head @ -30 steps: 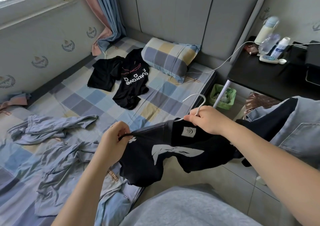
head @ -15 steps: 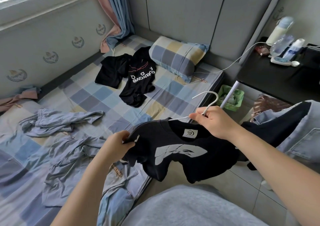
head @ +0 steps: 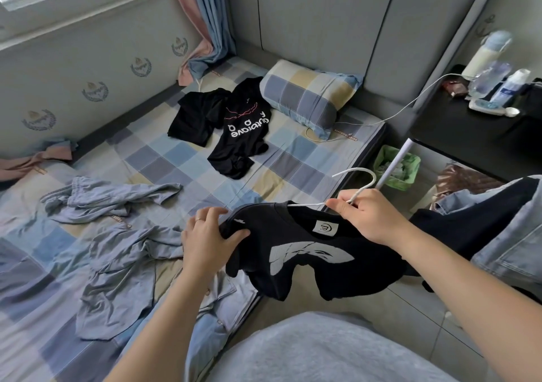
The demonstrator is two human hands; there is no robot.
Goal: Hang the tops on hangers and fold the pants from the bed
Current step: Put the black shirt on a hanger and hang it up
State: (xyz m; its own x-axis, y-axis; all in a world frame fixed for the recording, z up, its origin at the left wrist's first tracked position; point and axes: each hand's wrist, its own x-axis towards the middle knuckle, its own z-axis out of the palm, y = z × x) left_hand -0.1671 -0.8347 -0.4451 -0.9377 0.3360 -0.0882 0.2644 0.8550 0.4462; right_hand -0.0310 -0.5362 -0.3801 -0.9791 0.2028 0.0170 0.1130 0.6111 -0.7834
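While the black cotton T-shirt with the pale grey print (head: 308, 252) sags between my hands just over the near edge of the bed, a little toward 5 o'clock of centre, I judge it only partly seated on the thin white wire hanger (head: 356, 182). The hook stands up at 1 o'clock from the collar, and a bare stretch of wire shows across the neck opening.

My right hand (head: 366, 214) is clenched round the hanger's neck at the collar. My left hand (head: 208, 235) pinches the shirt's shoulder at 9 o'clock, thumb against fingers.

I expect the cloth to be light, limp and quick to slide off smooth wire. I would hold it at the shoulder seam and collar rib, never the hem, and keep the hanger by its neck, since thin wire may bend.

Further out, on the checked blue bed sheet (head: 164, 158), two more black tops (head: 237, 135) lie at 12 o'clock beside a checked pillow (head: 305, 97). Crumpled blue-grey garments (head: 111, 196) sprawl at 9 o'clock. A denim garment (head: 510, 235) hangs at 3 o'clock.
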